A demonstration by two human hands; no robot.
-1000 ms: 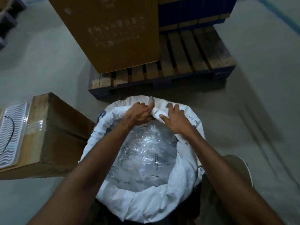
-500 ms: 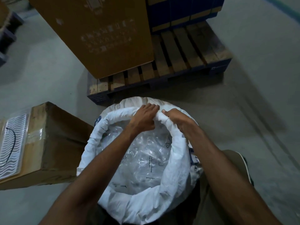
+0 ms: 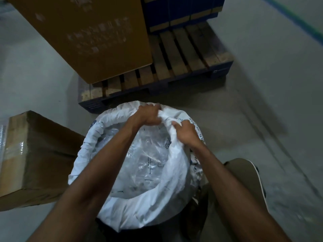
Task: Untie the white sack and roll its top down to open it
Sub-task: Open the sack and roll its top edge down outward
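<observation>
The white sack [image 3: 176,173] stands open on the floor in front of me, its top rolled outward into a thick rim. A clear plastic liner [image 3: 145,159] with printed marks shows inside. My left hand [image 3: 148,114] grips the rolled rim at the far side of the sack. Just right of it, my right hand [image 3: 185,131] holds the rim at the far right, fingers curled over the fabric. Both forearms reach across the sack's mouth and hide part of the liner.
A wooden pallet [image 3: 183,58] with blue edges lies just beyond the sack, carrying a tall brown carton [image 3: 87,32] and blue boxes [image 3: 181,11]. A taped cardboard box [image 3: 35,158] lies on the floor at left. My leg and shoe [image 3: 244,177] are at right on grey concrete.
My right hand has slid along the rim toward the right, away from my left hand, and the rolled rim at the far right sits lower. The view shifted slightly.
</observation>
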